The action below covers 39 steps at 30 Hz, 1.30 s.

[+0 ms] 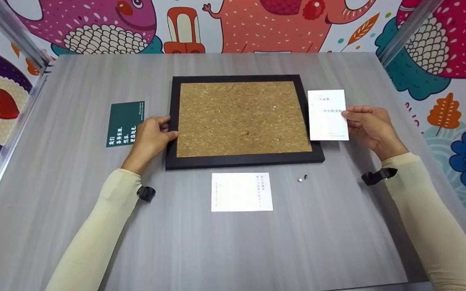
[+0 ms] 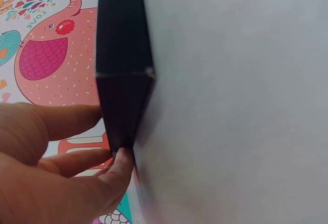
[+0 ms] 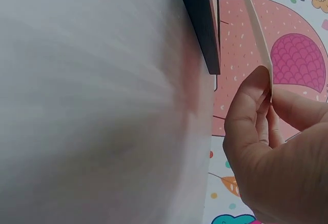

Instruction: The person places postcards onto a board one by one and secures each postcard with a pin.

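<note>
A cork board [image 1: 241, 121] in a black frame [image 1: 237, 161] lies on the grey table. My left hand [image 1: 152, 135] grips the frame's left side, thumb on the top face and fingers at the outer edge. The left wrist view shows those fingertips against the frame's dark side [image 2: 123, 101]. My right hand [image 1: 372, 127] pinches a white card [image 1: 326, 121] with blue print by its right edge, thumb on the front. This card is held up off the table and overlaps the frame's right side. In the right wrist view the card [image 3: 256, 26] appears edge-on between thumb and fingers.
A green card [image 1: 123, 121] with white characters lies left of the board, partly behind my left hand. Below the board lies another white printed card [image 1: 241, 192]. Two small shiny pieces, one a silver piece [image 1: 299, 180], lie near the frame's lower right. Patterned walls [image 1: 277, 24] border the table.
</note>
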{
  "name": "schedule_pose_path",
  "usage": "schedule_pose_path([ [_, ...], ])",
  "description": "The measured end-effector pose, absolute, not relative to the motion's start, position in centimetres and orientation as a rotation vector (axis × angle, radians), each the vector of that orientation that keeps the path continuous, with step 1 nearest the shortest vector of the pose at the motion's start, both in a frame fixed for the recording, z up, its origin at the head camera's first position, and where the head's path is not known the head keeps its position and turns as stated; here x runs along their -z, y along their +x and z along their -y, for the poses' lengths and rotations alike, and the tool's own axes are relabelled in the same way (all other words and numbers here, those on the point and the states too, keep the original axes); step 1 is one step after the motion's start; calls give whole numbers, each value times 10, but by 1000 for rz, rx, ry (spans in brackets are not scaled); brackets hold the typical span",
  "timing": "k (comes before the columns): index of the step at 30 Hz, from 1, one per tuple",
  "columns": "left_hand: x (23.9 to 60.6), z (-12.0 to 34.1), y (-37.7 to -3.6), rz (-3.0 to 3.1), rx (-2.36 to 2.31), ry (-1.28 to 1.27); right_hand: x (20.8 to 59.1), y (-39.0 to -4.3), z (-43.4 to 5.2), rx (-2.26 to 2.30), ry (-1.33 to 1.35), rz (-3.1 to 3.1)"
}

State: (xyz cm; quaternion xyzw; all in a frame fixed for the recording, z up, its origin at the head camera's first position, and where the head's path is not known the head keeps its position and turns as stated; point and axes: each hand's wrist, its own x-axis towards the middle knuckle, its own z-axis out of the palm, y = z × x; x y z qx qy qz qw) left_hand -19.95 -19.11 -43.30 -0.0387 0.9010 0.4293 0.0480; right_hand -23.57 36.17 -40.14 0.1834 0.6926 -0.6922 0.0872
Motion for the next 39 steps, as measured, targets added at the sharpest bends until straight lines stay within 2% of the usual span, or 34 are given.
schedule_pose_path([
  [39,434,190,-199,-2751,-1311,-125,408,-249,-312,2105,456,-2049],
])
